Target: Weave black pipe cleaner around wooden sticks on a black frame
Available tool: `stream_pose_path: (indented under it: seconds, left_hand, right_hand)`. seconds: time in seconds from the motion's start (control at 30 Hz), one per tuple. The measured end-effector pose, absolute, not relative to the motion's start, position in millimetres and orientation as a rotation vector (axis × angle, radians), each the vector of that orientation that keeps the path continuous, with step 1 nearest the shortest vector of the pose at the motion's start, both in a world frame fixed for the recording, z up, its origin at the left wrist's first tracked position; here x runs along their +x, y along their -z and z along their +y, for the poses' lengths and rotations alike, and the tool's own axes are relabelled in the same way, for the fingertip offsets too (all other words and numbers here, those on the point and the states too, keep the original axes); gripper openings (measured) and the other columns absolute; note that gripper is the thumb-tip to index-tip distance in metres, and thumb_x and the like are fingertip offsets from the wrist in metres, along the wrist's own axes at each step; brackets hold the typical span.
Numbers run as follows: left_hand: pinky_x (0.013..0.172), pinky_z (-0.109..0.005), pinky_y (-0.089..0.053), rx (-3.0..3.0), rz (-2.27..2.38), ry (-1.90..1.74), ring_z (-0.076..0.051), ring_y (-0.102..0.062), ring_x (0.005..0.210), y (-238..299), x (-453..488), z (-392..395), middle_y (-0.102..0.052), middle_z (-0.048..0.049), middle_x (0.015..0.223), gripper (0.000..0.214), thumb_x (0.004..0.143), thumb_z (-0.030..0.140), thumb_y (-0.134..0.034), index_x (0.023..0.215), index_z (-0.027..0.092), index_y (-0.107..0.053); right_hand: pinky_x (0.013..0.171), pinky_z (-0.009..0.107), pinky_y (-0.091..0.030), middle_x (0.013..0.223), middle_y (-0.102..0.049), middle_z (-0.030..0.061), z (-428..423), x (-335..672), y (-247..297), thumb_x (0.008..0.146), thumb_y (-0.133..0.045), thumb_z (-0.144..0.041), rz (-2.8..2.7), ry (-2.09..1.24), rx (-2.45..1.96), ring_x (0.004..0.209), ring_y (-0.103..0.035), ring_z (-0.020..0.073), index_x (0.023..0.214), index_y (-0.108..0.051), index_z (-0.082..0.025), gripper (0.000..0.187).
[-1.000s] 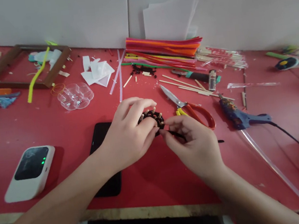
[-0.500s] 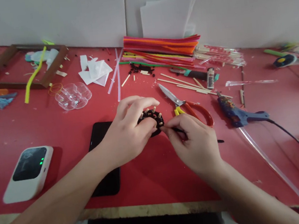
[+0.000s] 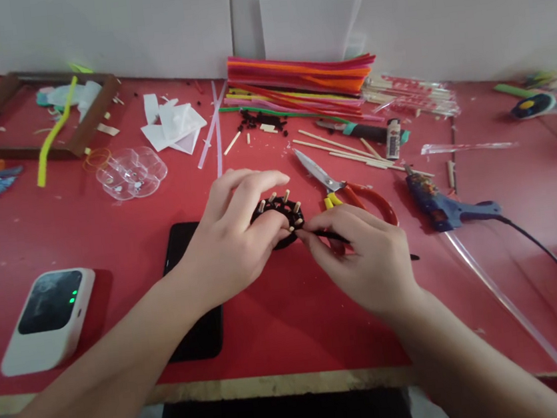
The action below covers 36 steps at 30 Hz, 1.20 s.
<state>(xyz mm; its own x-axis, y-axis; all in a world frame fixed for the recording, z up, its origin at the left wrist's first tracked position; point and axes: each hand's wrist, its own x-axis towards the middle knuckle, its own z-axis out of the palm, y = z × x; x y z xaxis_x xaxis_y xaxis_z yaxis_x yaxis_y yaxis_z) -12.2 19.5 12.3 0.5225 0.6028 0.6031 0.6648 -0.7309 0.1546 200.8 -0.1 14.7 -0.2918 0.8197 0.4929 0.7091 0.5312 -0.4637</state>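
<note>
My left hand (image 3: 234, 241) curls around a small black round piece (image 3: 282, 215) with several short wooden pegs standing up from it, holding it just above the red table (image 3: 86, 244). My right hand (image 3: 365, 259) pinches a thin black strand (image 3: 329, 235) at the piece's right edge; the strand runs back under my fingers and its tail shows on the table to the right. A black phone (image 3: 191, 286) lies under my left wrist.
Red-handled scissors (image 3: 352, 194) lie just right of the piece, a blue glue gun (image 3: 442, 207) with its cord farther right. A stack of coloured pipe cleaners (image 3: 300, 89), wooden sticks, a clear plastic tray (image 3: 128, 174), a wooden frame (image 3: 21, 117) and a white device (image 3: 49, 319) lie around.
Both hands stay on the black piece; my right fingers have shifted a little along its right edge with the strand. The view has tilted slightly.
</note>
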Motion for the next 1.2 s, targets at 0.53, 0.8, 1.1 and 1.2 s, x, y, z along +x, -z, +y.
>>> stream_pose_path:
  seconds: [0.53, 0.8, 1.1, 1.2]
  left_hand:
    - [0.111, -0.061, -0.043, -2.768, -1.235, 1.009, -0.038, -0.051, 0.132, -12.1, -12.5, 15.2, -0.057, -0.0191, 0.144, 0.006, 0.093, 0.021, -0.065, 0.096, 0.017, -0.069]
    - [0.114, -0.061, -0.041, -2.811, -1.282, 1.020, -0.037, -0.048, 0.135, -14.7, -15.5, 16.7, -0.055, -0.0152, 0.147, 0.006, 0.094, 0.022, -0.066, 0.095, 0.019, -0.071]
    - [0.115, -0.061, -0.040, -2.831, -1.280, 1.005, -0.037, -0.046, 0.137, -15.2, -15.5, 16.0, -0.052, -0.0139, 0.150, 0.006, 0.095, 0.021, -0.066, 0.095, 0.020, -0.072]
    - [0.115, -0.061, -0.040, -2.826, -1.275, 0.993, -0.037, -0.046, 0.137, -15.7, -15.5, 16.3, -0.052, -0.0141, 0.151, 0.006, 0.095, 0.021, -0.065, 0.095, 0.020, -0.071]
  right_hand:
    - [0.066, 0.024, -0.057, 0.084, -0.077, 0.0015, -7.0, 198.3, -21.3, 0.095, -0.065, -0.015, -2.073, -0.442, -1.220, 0.074, -0.072, 0.0137, 0.092, -0.071, -0.022, 0.009]
    - [0.059, 0.024, -0.052, 0.074, -0.069, -0.0010, -5.6, 201.5, -17.8, 0.096, -0.063, -0.022, -2.049, -0.443, -1.310, 0.065, -0.065, 0.0130, 0.113, -0.069, -0.022, 0.018]
    - [0.072, 0.028, -0.058, 0.091, -0.078, 0.0025, 3.2, 203.9, -15.2, 0.095, -0.062, -0.011, -2.111, -0.412, -1.201, 0.081, -0.074, 0.0160, 0.105, -0.075, -0.023, 0.020]
    - [0.075, 0.028, -0.059, 0.092, -0.078, 0.0030, 4.2, 203.1, -13.3, 0.095, -0.062, -0.010, -2.114, -0.384, -1.180, 0.083, -0.074, 0.0159, 0.102, -0.075, -0.021, 0.018]
